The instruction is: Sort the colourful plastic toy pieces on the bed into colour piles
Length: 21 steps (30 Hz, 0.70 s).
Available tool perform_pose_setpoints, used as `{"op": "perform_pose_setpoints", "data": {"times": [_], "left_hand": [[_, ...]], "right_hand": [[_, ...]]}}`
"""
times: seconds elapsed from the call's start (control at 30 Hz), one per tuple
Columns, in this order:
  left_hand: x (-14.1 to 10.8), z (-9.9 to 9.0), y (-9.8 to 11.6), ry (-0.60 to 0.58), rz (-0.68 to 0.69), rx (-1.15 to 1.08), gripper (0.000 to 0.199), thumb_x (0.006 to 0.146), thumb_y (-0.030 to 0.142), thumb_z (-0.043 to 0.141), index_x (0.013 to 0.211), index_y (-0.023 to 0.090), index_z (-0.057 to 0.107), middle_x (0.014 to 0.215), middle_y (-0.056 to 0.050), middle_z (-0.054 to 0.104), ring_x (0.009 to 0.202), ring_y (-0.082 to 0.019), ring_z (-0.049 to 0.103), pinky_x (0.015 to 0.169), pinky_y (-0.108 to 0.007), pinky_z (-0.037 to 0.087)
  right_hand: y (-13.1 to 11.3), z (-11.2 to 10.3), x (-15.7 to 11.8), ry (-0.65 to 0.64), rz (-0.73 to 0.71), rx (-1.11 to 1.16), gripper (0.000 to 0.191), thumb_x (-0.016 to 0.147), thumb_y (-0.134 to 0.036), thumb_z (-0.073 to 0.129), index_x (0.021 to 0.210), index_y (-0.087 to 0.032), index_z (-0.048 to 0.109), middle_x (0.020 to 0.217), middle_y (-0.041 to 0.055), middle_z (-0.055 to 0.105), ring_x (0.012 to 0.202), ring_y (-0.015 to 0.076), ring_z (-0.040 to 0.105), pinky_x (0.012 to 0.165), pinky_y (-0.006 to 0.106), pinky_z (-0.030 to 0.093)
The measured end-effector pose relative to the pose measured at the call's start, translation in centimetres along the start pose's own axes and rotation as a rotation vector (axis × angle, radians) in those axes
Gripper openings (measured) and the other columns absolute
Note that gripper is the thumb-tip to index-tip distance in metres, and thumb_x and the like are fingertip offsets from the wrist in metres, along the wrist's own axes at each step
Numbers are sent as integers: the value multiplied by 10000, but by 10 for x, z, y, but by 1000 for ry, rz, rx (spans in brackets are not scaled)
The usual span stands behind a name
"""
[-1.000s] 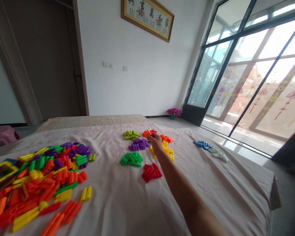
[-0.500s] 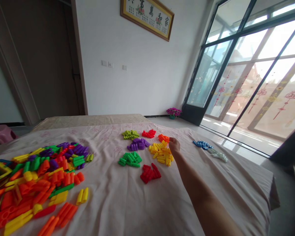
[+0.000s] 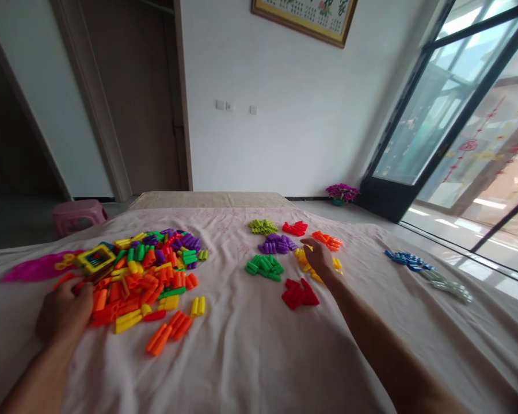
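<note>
My left hand [image 3: 64, 307] is at the near left edge of a mixed heap of plastic tube-shaped building pieces [image 3: 155, 276], orange, yellow, green, purple and red. Its thumb and fingers look apart, touching or just above orange pieces; the fingertips are partly hidden. Over a small pile of yellow pieces [image 3: 315, 273] is my right hand [image 3: 319, 257], its fingers stretched leftward and apart, with nothing visible in them. Around it lie sorted piles: orange [image 3: 328, 240], red [image 3: 294, 228], lime [image 3: 263, 226], purple [image 3: 278, 244], green [image 3: 265, 267] and dark red [image 3: 300, 293].
Blue pieces [image 3: 408, 260] and pale clear ones [image 3: 446, 286] lie farther right on the creased cloth [image 3: 237, 356]. A magenta bag-like item [image 3: 38, 268] and a yellow square frame [image 3: 95, 260] border the heap. A pink stool [image 3: 78, 215] stands beyond the left edge.
My right hand has drawn back from the orange pile to above the yellow one. My left hand has come into view at the heap. The view has turned left.
</note>
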<state>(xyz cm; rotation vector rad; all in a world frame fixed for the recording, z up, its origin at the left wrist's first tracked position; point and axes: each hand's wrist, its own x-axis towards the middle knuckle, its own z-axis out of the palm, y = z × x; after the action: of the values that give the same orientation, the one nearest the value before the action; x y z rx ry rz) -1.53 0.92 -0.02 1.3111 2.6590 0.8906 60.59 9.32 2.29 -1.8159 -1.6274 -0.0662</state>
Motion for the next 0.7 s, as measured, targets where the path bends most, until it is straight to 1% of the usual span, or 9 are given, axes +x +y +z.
{"op": "perform_pose_setpoints", "data": {"times": [0.07,0.13,0.2,0.27,0.33,0.4,0.47,0.57,0.7], "left_hand": [[-1,-1,3,-5,-76,20,617,880,525,352,1295,151,614,1189,-195,669,966,-347,659,669,-369,452],[-2,-3,5,-10,-89,15,606,885,520,344,1294,167,619,1202,-187,671,974,-336,660,689,-372,464],[-2,-3,6,-12,-86,-3,603,883,517,353,1291,165,622,1195,-193,672,970,-339,659,704,-386,476],[-1,-2,4,-9,-78,-22,600,880,515,367,1293,162,624,1193,-198,670,977,-345,655,721,-400,487],[0,-2,3,-5,-71,-34,601,880,516,377,1295,159,624,1194,-202,667,995,-352,651,736,-409,492],[0,-1,2,-4,-70,-41,601,884,519,373,1298,161,621,1202,-204,663,1007,-357,649,737,-413,492],[0,0,1,-2,-68,-48,595,890,516,364,1296,165,621,1211,-202,660,1011,-359,649,734,-415,489],[-1,0,1,4,-59,-57,580,892,502,369,1292,165,619,1225,-199,656,1023,-357,648,742,-414,486],[-2,-2,2,3,-64,-55,587,893,506,365,1297,162,615,1239,-201,649,1034,-361,644,747,-419,486]], "right_hand": [[-50,11,-17,-115,-138,207,309,899,-205,505,1095,-209,744,1084,65,753,981,221,693,909,355,519],[-104,22,-41,-270,-302,327,294,878,-190,548,1098,-227,740,1072,45,757,953,205,704,875,324,535],[-155,32,-68,-425,-421,370,316,852,-155,582,1119,-232,734,1098,40,752,979,202,703,896,315,531],[-196,45,-90,-506,-500,393,365,856,-145,595,1199,-212,699,1180,64,728,1056,217,684,954,336,518],[-225,60,-104,-543,-578,398,412,859,-131,606,1263,-190,660,1250,88,698,1151,234,645,1018,360,486],[-244,76,-110,-538,-659,407,473,859,-112,610,1327,-182,613,1328,96,655,1240,237,589,1076,368,441],[-255,92,-112,-524,-721,414,538,863,-122,623,1393,-190,556,1381,89,618,1285,233,549,1107,361,406],[-261,107,-111,-550,-758,380,587,866,-217,670,1432,-210,516,1328,83,647,1221,237,580,1072,350,423],[-258,110,-112,-521,-727,297,493,876,-260,651,1363,-238,582,1205,71,686,1092,232,612,989,334,451]]}}
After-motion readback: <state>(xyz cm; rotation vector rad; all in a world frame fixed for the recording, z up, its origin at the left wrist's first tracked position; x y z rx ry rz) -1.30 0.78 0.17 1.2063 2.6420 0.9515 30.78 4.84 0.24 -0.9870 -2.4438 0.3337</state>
